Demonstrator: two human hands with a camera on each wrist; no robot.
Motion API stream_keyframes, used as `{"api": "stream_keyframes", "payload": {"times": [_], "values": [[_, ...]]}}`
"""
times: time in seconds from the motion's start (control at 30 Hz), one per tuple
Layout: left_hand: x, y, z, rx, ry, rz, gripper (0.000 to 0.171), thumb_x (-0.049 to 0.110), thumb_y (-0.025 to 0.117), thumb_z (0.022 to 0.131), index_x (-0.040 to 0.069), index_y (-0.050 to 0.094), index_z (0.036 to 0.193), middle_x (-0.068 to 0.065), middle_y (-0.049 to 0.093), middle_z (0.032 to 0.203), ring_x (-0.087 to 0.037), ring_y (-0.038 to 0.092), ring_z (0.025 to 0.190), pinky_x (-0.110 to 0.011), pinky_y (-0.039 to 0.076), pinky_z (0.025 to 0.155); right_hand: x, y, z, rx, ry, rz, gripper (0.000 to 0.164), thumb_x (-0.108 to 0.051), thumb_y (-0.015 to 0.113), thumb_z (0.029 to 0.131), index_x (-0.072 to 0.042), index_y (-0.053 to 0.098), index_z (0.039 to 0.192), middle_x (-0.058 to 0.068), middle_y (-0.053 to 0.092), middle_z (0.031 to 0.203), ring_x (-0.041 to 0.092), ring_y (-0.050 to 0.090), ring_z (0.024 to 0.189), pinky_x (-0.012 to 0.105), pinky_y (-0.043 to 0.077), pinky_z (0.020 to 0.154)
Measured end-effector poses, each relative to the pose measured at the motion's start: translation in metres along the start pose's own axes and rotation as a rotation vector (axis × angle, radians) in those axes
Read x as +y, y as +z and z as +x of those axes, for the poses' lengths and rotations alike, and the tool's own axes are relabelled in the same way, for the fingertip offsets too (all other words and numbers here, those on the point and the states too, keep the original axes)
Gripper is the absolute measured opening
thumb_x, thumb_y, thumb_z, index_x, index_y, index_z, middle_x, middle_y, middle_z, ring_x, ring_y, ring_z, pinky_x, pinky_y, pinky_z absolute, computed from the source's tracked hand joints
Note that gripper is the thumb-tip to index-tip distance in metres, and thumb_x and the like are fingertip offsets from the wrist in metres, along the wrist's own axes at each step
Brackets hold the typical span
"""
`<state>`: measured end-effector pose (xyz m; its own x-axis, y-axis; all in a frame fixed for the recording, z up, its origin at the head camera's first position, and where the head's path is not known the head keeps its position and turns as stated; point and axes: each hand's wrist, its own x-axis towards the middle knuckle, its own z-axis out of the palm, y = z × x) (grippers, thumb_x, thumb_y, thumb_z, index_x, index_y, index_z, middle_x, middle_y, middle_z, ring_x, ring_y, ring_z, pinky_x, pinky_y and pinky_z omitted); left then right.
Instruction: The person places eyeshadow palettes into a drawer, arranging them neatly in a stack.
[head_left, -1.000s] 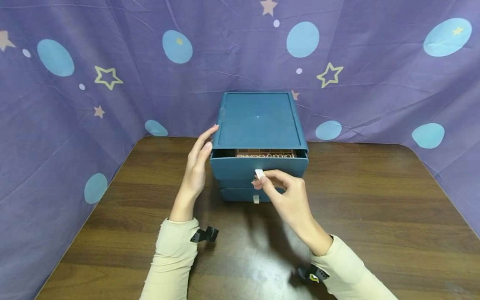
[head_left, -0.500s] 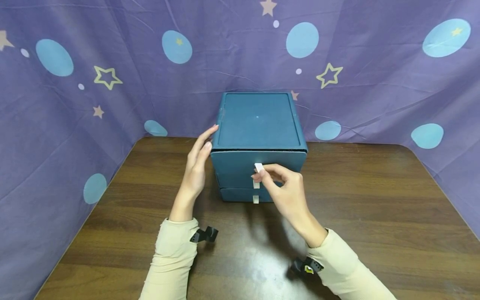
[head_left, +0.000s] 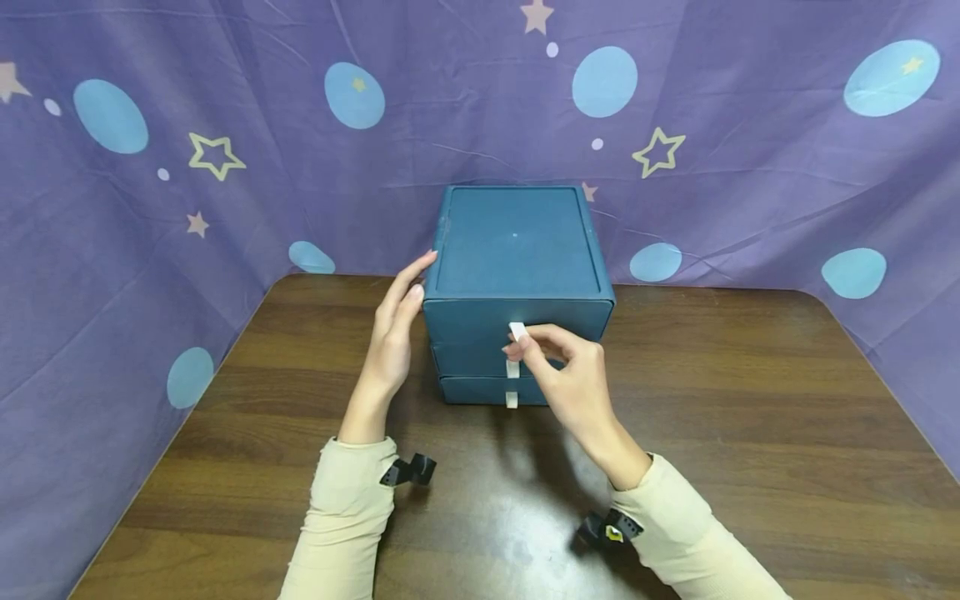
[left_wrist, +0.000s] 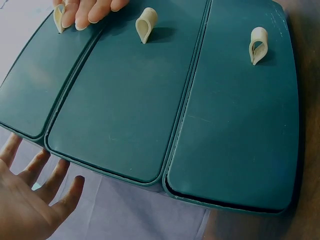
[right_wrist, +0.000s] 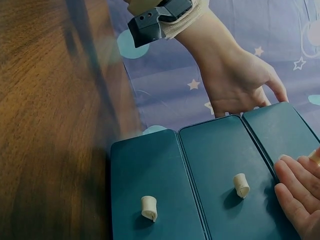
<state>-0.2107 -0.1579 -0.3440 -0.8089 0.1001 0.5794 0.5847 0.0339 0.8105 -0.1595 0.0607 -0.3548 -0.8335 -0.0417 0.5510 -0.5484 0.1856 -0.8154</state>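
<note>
A blue-green drawer box [head_left: 517, 242] with three stacked drawers stands on the table, its top drawer [head_left: 465, 321] flush with the front. My right hand [head_left: 573, 375] pinches the white pull tab [head_left: 517, 331] of that top drawer between thumb and fingers. Against the box's left side rests my left hand [head_left: 390, 333], fingers extended along the wall. In the left wrist view, the left fingertips [left_wrist: 60, 167] touch the side of the box. Two more looped tabs, the middle one [left_wrist: 146, 24] and the bottom one [left_wrist: 258, 45], hang free on the lower drawers.
The dark wooden table [head_left: 750, 417] spreads around the box on both sides and in front. A purple curtain [head_left: 480, 100] with stars and blue ovals hangs behind and at the sides. Black cameras are strapped to both sleeves.
The top drawer, partly out a second ago with printed brown contents showing, has slid fully in. My right hand moved forward with its tab; my left hand stayed in place.
</note>
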Motion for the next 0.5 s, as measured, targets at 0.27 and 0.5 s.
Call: {"api": "stream_keyframes", "payload": {"times": [0.27, 0.5], "values": [[0.000, 0.000, -0.002, 0.011, 0.000, 0.015, 0.047, 0.019, 0.037, 0.103, -0.002, 0.045, 0.145, -0.011, 0.045, 0.150, -0.017, 0.034, 0.141, -0.038, 0.024, 0.116, 0.002, -0.001, 0.000, -0.033, 0.028, -0.004, 0.015, -0.016, 0.065, 0.096, -0.005, 0.076, 0.099, 0.001, 0.075, 0.083, 0.015, 0.072, 0.076, 0.023, 0.054, 0.073], [0.002, 0.004, -0.005, 0.079, 0.076, 0.100, 0.044, 0.018, 0.041, 0.103, 0.001, 0.048, 0.143, -0.011, 0.050, 0.144, -0.020, 0.043, 0.135, -0.043, 0.031, 0.112, 0.004, -0.022, -0.011, -0.075, 0.020, -0.017, 0.014, -0.009, 0.064, 0.096, -0.004, 0.073, 0.106, 0.004, 0.075, 0.090, 0.023, 0.072, 0.078, 0.026, 0.056, 0.075]]}}
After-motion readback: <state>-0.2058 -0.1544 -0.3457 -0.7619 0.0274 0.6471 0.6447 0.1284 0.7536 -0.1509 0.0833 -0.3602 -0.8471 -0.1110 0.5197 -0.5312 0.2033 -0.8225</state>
